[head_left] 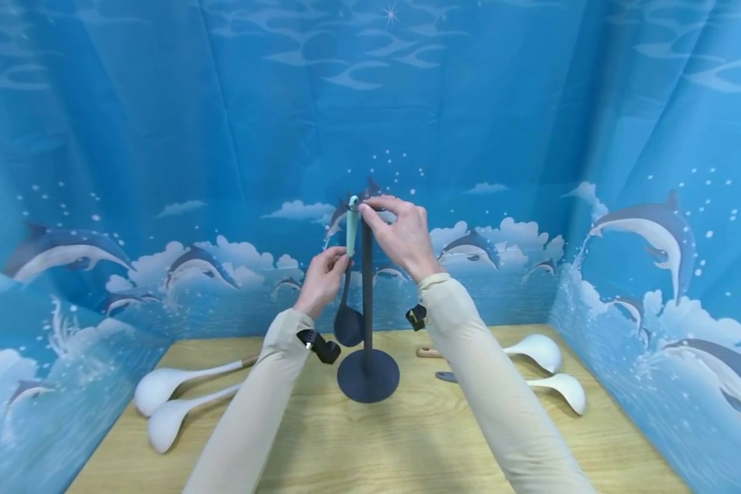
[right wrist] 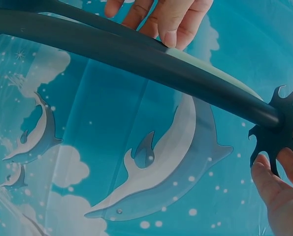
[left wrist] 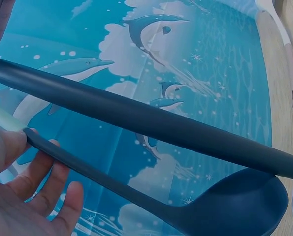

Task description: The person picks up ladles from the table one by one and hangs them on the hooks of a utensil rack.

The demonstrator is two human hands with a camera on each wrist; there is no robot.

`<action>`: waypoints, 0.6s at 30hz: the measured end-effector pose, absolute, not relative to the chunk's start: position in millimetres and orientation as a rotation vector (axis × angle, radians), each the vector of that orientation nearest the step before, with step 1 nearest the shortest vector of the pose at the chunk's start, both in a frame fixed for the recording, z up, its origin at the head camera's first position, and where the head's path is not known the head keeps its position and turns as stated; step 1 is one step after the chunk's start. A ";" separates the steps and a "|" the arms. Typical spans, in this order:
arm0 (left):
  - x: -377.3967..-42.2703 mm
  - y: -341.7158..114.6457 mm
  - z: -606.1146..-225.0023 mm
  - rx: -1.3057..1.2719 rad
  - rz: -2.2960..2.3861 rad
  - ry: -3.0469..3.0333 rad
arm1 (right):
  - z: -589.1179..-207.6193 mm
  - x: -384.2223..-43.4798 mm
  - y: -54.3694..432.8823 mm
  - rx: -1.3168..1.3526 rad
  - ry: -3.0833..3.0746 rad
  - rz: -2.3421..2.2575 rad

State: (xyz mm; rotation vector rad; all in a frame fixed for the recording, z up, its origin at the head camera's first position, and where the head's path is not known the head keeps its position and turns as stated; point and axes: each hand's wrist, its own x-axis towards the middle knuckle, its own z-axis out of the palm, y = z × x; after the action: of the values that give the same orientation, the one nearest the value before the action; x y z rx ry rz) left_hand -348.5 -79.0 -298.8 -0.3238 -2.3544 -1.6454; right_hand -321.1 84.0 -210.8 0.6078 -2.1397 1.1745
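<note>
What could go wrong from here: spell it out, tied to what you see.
1. The mint-handled ladle could drop if the left hand lets go early; I cannot tell whether its handle is caught on the hooked top.
2. Its bowl hangs close beside the stand, so a swing might knock it.
3. The stand might tip if the right hand, holding the hooked top, pulls sideways, since it looks tall for its round base.

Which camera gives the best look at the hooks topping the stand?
The right wrist view: the hooks show large there, several curves plain, with the right hand touching them; the frame edge crops some. The head view shows them tiny, partly behind that hand. The left wrist view shows the pole but no clear hooks.
</note>
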 end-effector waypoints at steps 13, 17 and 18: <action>-346.5 -82.6 -300.1 -0.302 -1.631 -2.410 | -211.5 -320.9 83.5 0.589 -2.137 1.168; -345.1 -82.7 -299.5 -0.292 -1.631 -2.426 | -212.3 -320.7 82.6 0.582 -2.140 1.171; -344.5 -82.9 -299.6 -0.292 -1.625 -2.432 | -212.6 -320.8 82.1 0.584 -2.139 1.171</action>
State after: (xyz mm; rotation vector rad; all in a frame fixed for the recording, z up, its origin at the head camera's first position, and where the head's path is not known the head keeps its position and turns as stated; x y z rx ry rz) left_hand -344.5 -82.9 -299.6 -0.2925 -2.4325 -1.6253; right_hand -320.8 82.1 -212.6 0.5836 -2.1394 1.1707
